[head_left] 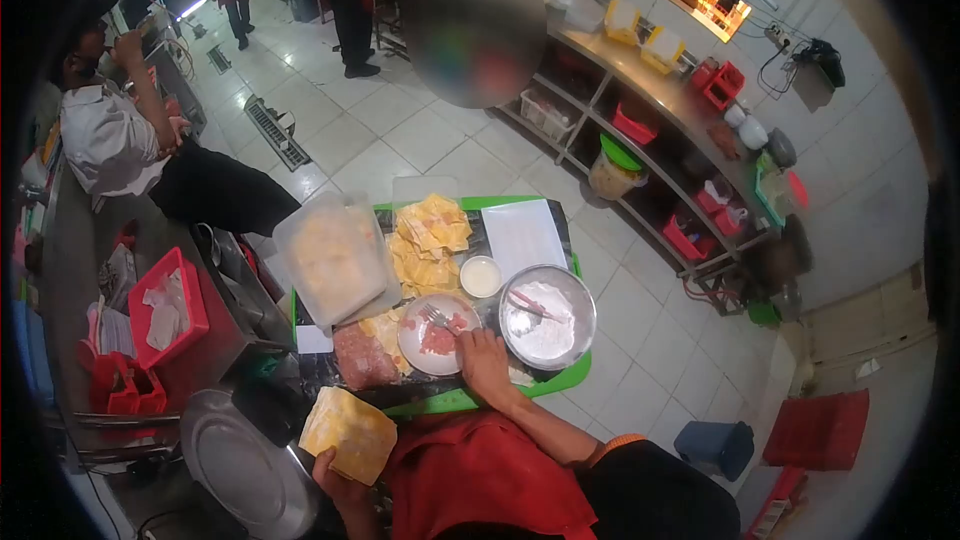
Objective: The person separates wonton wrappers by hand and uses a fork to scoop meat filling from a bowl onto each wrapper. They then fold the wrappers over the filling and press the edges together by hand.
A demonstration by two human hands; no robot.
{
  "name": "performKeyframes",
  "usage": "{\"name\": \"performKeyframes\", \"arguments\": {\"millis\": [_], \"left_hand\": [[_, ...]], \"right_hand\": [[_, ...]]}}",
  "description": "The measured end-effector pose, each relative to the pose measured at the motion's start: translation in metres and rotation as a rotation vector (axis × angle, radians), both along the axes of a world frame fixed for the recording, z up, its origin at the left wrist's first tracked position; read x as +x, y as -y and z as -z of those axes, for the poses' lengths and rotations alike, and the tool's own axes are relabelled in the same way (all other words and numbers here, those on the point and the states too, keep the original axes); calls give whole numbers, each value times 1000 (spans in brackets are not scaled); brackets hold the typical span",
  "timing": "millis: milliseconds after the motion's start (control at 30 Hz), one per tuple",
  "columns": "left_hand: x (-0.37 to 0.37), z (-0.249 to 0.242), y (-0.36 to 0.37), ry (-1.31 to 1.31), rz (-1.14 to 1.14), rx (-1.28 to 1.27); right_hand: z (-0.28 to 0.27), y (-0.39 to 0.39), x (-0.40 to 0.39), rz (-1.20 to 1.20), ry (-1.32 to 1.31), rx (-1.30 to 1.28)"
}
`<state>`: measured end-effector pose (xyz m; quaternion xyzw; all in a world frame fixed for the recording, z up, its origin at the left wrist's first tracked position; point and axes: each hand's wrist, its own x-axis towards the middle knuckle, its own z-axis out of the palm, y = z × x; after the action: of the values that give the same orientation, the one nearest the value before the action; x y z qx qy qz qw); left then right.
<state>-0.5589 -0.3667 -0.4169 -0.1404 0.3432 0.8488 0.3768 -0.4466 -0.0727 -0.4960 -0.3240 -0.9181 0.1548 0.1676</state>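
My left hand (343, 488) is closed on a stack of square yellow dough wrappers (349, 434), low and to the left of my red apron. My right hand (484, 358) is at the right rim of a white plate (412, 345), its fingers closed around the handle end of a fork (436, 316). Pink minced filling (438, 341) lies on that plate. A bag of pink mince (363, 356) sits left of it. Behind the plate are folded yellow dumplings (431, 225) and a small cup of pale liquid (480, 277). To the right stands a metal bowl of white flour (552, 328).
Stacked plastic containers (330, 250) stand at the back left of the green-edged table (560, 380). A steel counter with a red bin (170, 308) runs along my left. Shelving (600, 105) lines the right. A person in a white shirt (110, 140) is on the left.
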Motion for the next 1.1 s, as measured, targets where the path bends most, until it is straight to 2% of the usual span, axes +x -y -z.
{"name": "performKeyframes", "arguments": {"millis": [100,200,267,300,333,367,433,467,533,567,633,667,767,833,933,1033,1100], "left_hand": [[-5,-11,-1,-17,-41,-65],[-9,-10,8,-15,-27,25],[-7,21,38,51,-13,109],[-3,68,71,92,-115,-17],[1,36,57,126,-99,-78],[1,26,43,174,-123,81],[10,24,31,111,-259,-159],[10,22,25,111,-286,-177],[17,13,9,104,-206,4],[22,14,6,106,-220,-1],[29,17,1,149,-230,-30],[31,16,-3,147,-236,-35],[38,13,-15,194,-185,-29],[44,13,-20,124,-189,34],[51,14,-20,174,-201,66],[52,25,-20,186,-226,-58],[49,18,-27,194,-195,-16]], "right_hand": [[7,-9,-2,-6,78,-7],[26,-17,-6,-27,105,-2],[37,-22,1,-169,98,50],[29,-19,4,-170,33,-68],[19,-17,6,-198,-137,-112],[-5,-19,4,-192,-50,-266],[-38,-14,1,-120,123,-380],[-33,-17,3,-176,106,-281],[-31,-17,12,-216,128,-164],[-31,-15,8,-230,131,-169],[-32,-11,-9,-227,319,-313],[-11,-14,-16,-291,217,-283],[3,-17,-29,-315,95,-363],[-21,-18,-11,-298,125,-341],[-43,-14,38,-304,155,-317],[-30,-10,48,-305,137,-314],[-26,-8,40,-295,126,-307]]}}
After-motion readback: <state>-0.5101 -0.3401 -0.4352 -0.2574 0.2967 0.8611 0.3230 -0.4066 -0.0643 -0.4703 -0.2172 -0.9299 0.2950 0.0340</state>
